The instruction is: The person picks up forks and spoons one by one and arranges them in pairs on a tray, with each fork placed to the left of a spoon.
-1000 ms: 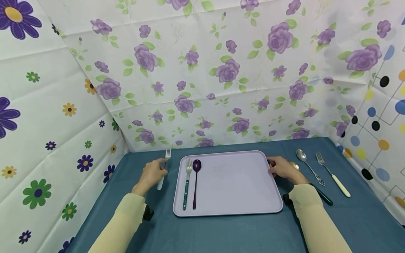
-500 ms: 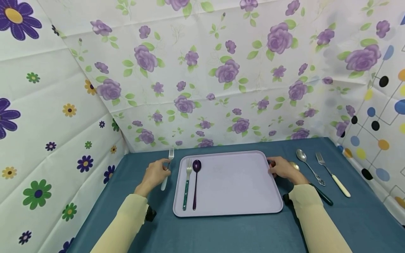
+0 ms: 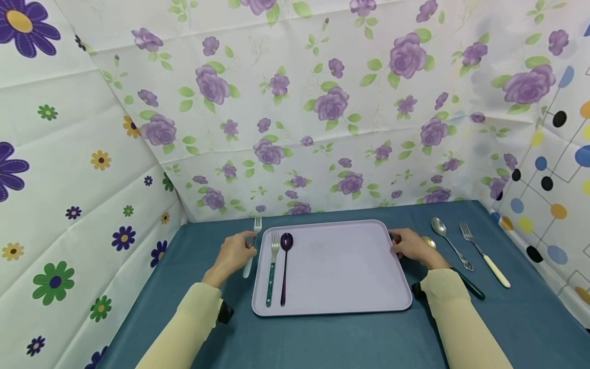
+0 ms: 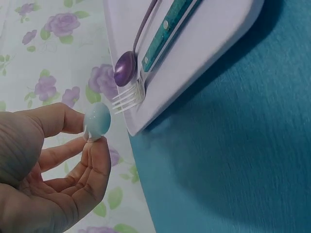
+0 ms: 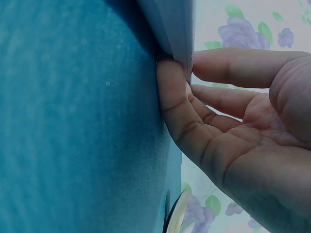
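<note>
My left hand (image 3: pixel 234 254) pinches a fork (image 3: pixel 257 224) with a pale handle just left of the lavender tray (image 3: pixel 341 266). In the left wrist view the rounded pale blue handle end (image 4: pixel 98 118) sits between thumb and finger. On the tray's left side lie a green-handled fork (image 3: pixel 271 274) and, beside it, a dark purple spoon (image 3: pixel 285 266), both with their heads toward the back. My right hand (image 3: pixel 413 246) grips the tray's right rim, thumb above and fingers at its underside in the right wrist view.
Right of the tray lie a silver spoon (image 3: pixel 451 243), a cream-handled fork (image 3: pixel 488 259) and a dark green handle (image 3: pixel 471 286), partly hidden by the right arm. Flowered cloth walls (image 3: pixel 276 128) stand behind and to the left of the blue tabletop (image 3: pixel 322 341), a dotted one on the right.
My left hand has moved to the right with the fork, closer to the tray's left edge. The right hand and the tray have stayed in place.
</note>
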Available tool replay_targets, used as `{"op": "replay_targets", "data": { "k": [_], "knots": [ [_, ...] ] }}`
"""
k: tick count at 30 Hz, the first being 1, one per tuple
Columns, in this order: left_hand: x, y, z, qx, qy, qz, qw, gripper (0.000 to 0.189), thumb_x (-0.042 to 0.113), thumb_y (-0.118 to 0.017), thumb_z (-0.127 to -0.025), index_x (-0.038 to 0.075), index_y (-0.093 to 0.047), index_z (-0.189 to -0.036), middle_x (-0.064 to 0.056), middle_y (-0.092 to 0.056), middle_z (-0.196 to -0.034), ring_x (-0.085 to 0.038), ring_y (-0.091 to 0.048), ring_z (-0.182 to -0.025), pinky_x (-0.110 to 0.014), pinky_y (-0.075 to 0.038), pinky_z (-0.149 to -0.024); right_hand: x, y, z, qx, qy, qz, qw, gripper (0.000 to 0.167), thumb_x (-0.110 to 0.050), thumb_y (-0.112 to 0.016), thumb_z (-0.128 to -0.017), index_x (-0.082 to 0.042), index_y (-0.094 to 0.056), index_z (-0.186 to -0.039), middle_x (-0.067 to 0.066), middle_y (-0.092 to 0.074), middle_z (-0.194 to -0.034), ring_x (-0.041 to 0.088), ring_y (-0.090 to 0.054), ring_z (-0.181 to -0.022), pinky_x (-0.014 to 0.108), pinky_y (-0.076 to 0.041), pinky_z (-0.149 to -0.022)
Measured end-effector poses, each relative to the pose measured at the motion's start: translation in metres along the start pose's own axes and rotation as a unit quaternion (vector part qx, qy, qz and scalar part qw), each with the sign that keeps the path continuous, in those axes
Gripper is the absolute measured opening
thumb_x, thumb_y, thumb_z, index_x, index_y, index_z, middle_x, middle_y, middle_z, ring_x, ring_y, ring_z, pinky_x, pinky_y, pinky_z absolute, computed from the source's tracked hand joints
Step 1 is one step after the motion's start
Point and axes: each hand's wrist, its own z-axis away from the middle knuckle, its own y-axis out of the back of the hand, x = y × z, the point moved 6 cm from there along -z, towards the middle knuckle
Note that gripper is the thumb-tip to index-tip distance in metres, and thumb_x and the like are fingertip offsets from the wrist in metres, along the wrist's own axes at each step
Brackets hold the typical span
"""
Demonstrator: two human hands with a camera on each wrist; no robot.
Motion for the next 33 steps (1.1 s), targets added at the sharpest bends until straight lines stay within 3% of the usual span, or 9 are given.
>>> {"op": "replay_targets", "data": {
  "k": [17,25,33],
  "knots": [
    [0.021,-0.012,0.004,-0.013,-0.022,0.007,0.9996,0.05,0.004,-0.069,-0.092,0.005,-0.064,-0.141,-0.003,-0.065,-0.076,-0.016,-0.054,-0.06,-0.029,-0.04,-0.054,-0.003,0.0,0.002,-0.004,0.005,-0.001,1.0,0.065,0.008,-0.064,-0.089,0.023,-0.038,-0.146,0.009,-0.053,-0.079,0.02,-0.058,-0.066,0.037,-0.056,-0.065],
    [0.032,-0.023,0.002,-0.031,-0.031,0.014,0.9989,0.049,0.005,-0.073,-0.091,0.005,-0.065,-0.14,-0.007,-0.071,-0.089,-0.016,-0.063,-0.067,-0.03,-0.052,-0.056,0.0,0.0,0.0,-0.004,0.004,0.001,1.0,0.066,0.008,-0.063,-0.089,0.022,-0.038,-0.147,0.008,-0.054,-0.079,0.019,-0.059,-0.066,0.035,-0.056,-0.064],
    [0.042,-0.03,0.002,-0.036,-0.045,0.014,0.9982,0.046,0.006,-0.073,-0.091,0.005,-0.067,-0.137,-0.009,-0.073,-0.092,-0.017,-0.066,-0.071,-0.032,-0.054,-0.06,0.002,0.0,-0.002,-0.007,0.007,0.0,0.9999,0.066,0.008,-0.063,-0.089,0.022,-0.037,-0.148,0.009,-0.054,-0.079,0.019,-0.059,-0.065,0.035,-0.054,-0.064]
  ]
}}
